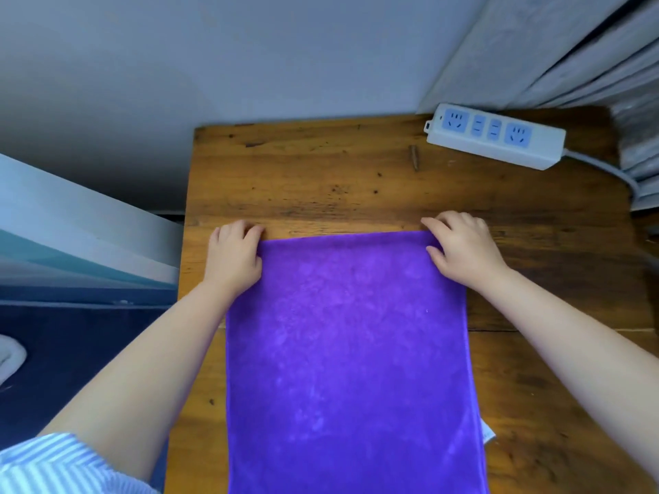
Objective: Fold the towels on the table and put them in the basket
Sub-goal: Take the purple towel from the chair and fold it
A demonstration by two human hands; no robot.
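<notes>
A purple towel (351,361) lies flat on the wooden table (321,172), stretching from the middle of the table to the near edge of the view. My left hand (233,256) pinches its far left corner with curled fingers. The far right corner is pinched by my right hand (461,249) in the same way. A small white label (488,431) sticks out at the towel's right edge. No basket is in view.
A white power strip (495,135) with blue sockets lies at the table's far right, its cable running off to the right. Grey curtains (588,48) hang behind it. A wall stands behind the table, and a dark blue surface (71,351) lies to the left.
</notes>
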